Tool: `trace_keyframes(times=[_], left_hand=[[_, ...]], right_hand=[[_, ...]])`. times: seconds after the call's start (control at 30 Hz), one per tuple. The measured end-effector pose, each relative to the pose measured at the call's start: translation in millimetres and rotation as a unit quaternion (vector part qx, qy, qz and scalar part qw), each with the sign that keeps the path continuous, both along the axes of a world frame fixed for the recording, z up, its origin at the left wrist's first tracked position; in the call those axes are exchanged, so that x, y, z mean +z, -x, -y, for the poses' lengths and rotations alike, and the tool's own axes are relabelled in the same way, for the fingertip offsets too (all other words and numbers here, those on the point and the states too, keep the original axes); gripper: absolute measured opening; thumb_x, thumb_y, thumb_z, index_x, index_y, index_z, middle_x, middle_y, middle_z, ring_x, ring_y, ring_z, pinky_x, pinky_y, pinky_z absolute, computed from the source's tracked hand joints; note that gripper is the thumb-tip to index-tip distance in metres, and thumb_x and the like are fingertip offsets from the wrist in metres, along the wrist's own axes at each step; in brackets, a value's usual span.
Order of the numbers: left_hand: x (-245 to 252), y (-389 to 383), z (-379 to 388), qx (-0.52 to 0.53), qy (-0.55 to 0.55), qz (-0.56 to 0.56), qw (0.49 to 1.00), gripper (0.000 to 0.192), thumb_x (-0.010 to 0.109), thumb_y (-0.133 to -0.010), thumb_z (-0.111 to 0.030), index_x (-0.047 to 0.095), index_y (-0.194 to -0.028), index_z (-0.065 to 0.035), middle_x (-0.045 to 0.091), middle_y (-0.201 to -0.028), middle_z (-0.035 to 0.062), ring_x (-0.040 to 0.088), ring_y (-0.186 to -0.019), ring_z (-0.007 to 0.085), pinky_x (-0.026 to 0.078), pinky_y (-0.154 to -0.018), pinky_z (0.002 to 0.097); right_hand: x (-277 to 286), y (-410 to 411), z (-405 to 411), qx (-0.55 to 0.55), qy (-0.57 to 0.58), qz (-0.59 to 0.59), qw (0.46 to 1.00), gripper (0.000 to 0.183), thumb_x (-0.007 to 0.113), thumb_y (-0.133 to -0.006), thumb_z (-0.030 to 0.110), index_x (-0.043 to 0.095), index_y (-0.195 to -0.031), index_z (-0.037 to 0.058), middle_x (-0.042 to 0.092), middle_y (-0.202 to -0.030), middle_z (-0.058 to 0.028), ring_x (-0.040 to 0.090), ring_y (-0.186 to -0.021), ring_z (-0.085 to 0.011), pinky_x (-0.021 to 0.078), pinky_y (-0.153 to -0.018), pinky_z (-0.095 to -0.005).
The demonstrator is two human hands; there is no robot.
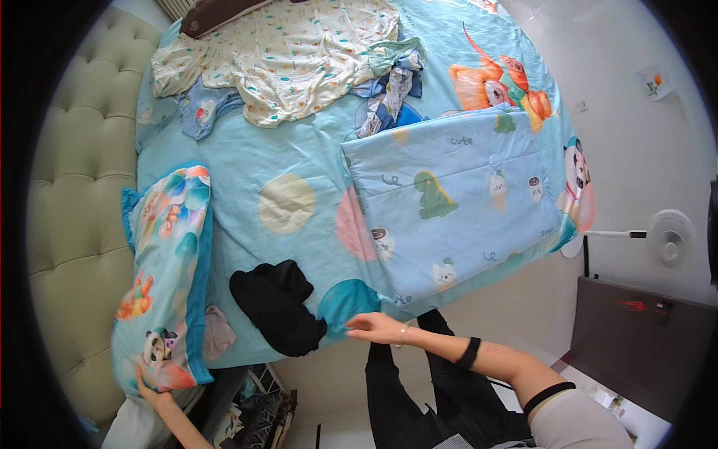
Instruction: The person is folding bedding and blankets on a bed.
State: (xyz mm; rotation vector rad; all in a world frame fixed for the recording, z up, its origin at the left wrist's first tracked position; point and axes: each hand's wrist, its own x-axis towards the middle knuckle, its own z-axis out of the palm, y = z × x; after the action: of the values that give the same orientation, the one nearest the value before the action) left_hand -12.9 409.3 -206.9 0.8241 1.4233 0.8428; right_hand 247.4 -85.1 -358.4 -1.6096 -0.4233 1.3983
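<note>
At the near end of a printed pillow [168, 252], my left hand [152, 393] grips the edge, its fingers partly hidden. The pillow lies along the headboard and has a bright blue border. My right hand [373, 328] hangs over the near edge of the bed, holding nothing, with its fingers apart. A crumpled black cloth item [275, 308] lies on the bed sheet [280, 151], to the left of my right hand. Between it and the pillow sits a small pale, crumpled cloth [217, 332]. A folded light blue quilt [477, 196] with dinosaur prints rests farther right.
A tufted headboard [84, 224] borders the left side. Across the far part of the bed lie a patterned cream garment [297, 62] and several small clothes [207, 106]. A white fan [670, 238] and a dark brown panel [622, 331] stand right. Below is a cluttered shelf [258, 415].
</note>
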Motion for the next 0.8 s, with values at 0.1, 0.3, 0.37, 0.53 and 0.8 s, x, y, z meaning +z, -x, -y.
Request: trace_keyframes(times=[0.1, 0.3, 0.37, 0.53, 0.8], left_hand=[[113, -70, 51, -0.03, -0.131, 0.001, 0.991, 0.044, 0.055, -0.08, -0.031, 0.051, -0.113, -0.0014, 0.052, -0.113, 0.0095, 0.05, -0.103, 0.021, 0.044, -0.087, 0.0369], [222, -166, 173, -0.038, -0.239, -0.002, 0.97, 0.045, 0.054, -0.08, -0.027, 0.048, -0.116, -0.001, 0.05, -0.114, 0.0121, 0.049, -0.104, 0.0228, 0.042, -0.089, 0.0373], [223, -188, 202, -0.082, -0.233, 0.012, 0.969, 0.044, 0.055, -0.079, -0.025, 0.048, -0.115, -0.0008, 0.05, -0.113, 0.012, 0.05, -0.103, 0.0227, 0.042, -0.089, 0.0371], [210, -191, 248, -0.134, -0.194, 0.029, 0.971, 0.041, 0.056, -0.077, -0.02, 0.049, -0.113, -0.0005, 0.052, -0.109, 0.0118, 0.051, -0.1, 0.0226, 0.043, -0.088, 0.0368], [151, -192, 297, -0.225, -0.032, 0.129, 0.965, 0.037, 0.059, -0.074, -0.012, 0.05, -0.109, 0.0, 0.054, -0.104, 0.0115, 0.054, -0.094, 0.0223, 0.043, -0.086, 0.0362]], right_hand=[[41, -14, -85, -0.021, -0.061, -0.24, 0.969, 0.065, 0.055, -0.081, 0.048, 0.042, -0.124, 0.0012, 0.047, -0.124, -0.0142, 0.045, -0.115, -0.0226, 0.0393, -0.091, -0.035], [99, -15, -192, -0.193, -0.143, -0.593, 0.768, 0.126, 0.057, -0.055, 0.076, -0.007, -0.137, 0.0054, 0.003, -0.143, -0.0177, 0.017, -0.129, -0.0375, 0.0216, -0.1, -0.0538], [92, -5, -199, -0.245, -0.119, -0.668, 0.693, 0.115, 0.063, -0.054, 0.071, 0.018, -0.135, 0.0037, 0.029, -0.135, -0.0206, 0.039, -0.118, -0.0347, 0.0325, -0.094, -0.0524], [98, 47, -156, -0.337, -0.245, -0.723, 0.551, 0.043, 0.065, -0.075, 0.04, 0.057, -0.105, 0.0093, 0.062, -0.089, -0.0011, 0.06, -0.082, -0.015, 0.0489, -0.075, -0.0309], [119, -168, 125, -0.498, -0.311, -0.406, 0.7, 0.038, 0.053, -0.082, 0.039, 0.047, -0.102, 0.0076, 0.055, -0.081, -0.0051, 0.056, -0.072, -0.019, 0.047, -0.061, -0.0325]])
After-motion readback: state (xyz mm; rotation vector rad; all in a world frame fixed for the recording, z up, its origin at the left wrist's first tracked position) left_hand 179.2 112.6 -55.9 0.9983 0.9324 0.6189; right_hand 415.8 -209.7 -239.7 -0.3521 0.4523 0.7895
